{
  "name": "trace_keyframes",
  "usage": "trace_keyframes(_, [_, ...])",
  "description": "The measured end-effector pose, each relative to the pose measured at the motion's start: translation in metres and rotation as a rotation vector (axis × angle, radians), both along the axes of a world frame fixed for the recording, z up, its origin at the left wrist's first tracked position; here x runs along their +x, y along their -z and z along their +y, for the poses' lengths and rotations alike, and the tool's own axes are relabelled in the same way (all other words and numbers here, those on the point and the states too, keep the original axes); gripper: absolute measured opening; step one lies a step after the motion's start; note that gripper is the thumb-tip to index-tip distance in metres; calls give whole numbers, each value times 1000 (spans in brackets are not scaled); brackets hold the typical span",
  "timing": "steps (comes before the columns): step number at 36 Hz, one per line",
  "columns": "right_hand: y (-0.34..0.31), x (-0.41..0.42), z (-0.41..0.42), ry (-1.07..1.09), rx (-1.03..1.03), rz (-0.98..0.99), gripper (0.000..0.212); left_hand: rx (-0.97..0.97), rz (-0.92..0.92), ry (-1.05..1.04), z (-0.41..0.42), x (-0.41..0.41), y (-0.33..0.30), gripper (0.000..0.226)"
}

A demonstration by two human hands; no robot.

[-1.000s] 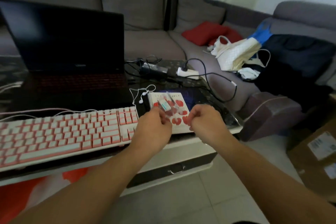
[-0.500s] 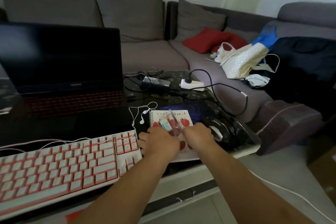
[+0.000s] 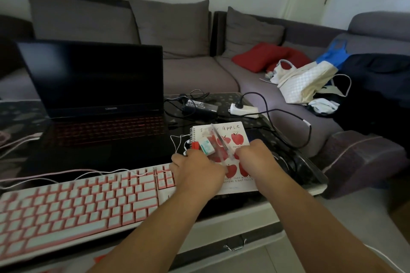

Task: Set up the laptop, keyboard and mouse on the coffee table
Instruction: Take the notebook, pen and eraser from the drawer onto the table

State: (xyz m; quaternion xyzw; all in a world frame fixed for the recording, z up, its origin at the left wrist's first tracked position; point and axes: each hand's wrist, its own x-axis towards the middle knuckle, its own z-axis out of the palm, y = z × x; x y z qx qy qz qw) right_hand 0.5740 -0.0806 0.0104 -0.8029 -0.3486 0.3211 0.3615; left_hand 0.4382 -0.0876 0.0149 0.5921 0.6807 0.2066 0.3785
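A black laptop [image 3: 95,86] stands open with a dark screen at the back left of the dark glass coffee table [image 3: 315,186]. A pink-and-white keyboard [image 3: 73,206] lies in front of it, along the near edge. To its right lies a spiral notebook with red apples [image 3: 233,133], carrying a clear pen [image 3: 219,139] and a small teal box [image 3: 207,146]. My left hand [image 3: 197,173] grips the notebook's left edge and my right hand [image 3: 255,155] grips its right edge. A dark rounded object [image 3: 286,162] lies just right of my right hand; I cannot tell if it is the mouse.
A power brick [image 3: 199,107] and a white power strip [image 3: 244,109] with black cables lie behind the notebook. White earphones [image 3: 182,142] sit by its left edge. A grey corner sofa [image 3: 195,73] with red cushions, bags and dark clothes surrounds the table.
Both hands have carried the notebook forward, away from me, over the table right of the keyboard. The view has lifted, so the laptop and sofa sit lower in the frame.
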Motion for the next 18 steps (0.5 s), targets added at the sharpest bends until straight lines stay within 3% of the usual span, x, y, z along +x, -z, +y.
trace_keyframes(7, [-29, -42, -5, -40, 70, 19, 29, 60, -16, -23, -7, -52, -34, 55])
trace_keyframes(18, [-49, -215, -4, -277, 110, 149, 29, 150, -42, -188, -26, -225, -58, 37])
